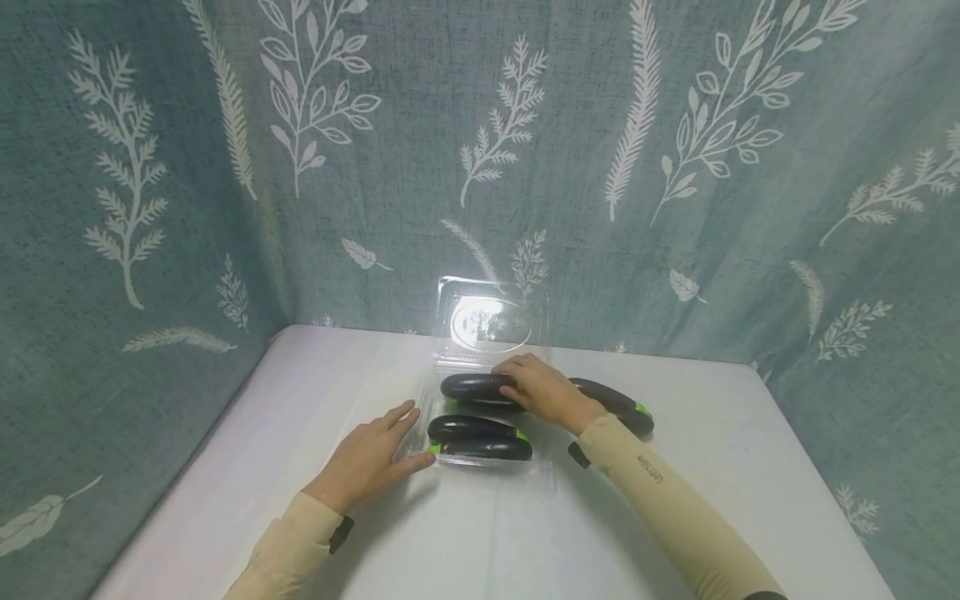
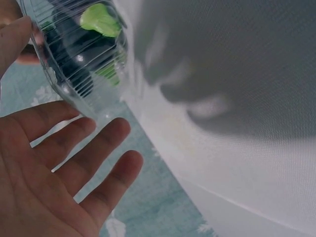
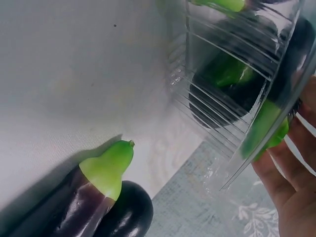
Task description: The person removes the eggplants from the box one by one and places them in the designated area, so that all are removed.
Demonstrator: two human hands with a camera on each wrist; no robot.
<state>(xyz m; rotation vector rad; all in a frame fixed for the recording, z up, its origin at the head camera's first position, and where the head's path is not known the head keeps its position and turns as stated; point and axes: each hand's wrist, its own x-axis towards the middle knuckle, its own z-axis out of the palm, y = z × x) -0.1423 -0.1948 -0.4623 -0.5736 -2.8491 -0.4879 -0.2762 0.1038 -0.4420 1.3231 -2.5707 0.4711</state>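
Observation:
A clear plastic clamshell box (image 1: 480,364) stands with its lid (image 1: 491,321) raised at the back. Two dark purple eggplants (image 1: 483,448) lie side by side in its front half. Behind them, my right hand (image 1: 543,387) grips the right end of another eggplant (image 1: 474,386), thumb on the near side and fingers on the far side. Part of one more eggplant shows beneath that one. My left hand (image 1: 371,458) is spread at the box's left side, fingers apart and holding nothing. The left wrist view shows its thumb (image 2: 15,42) by the rim.
Two more eggplants (image 1: 611,396) lie together on the white table (image 1: 705,500), right of the box and partly behind my right forearm. In the right wrist view, a green-capped eggplant (image 3: 106,170) lies there. A leaf-patterned curtain (image 1: 420,167) surrounds the back and sides.

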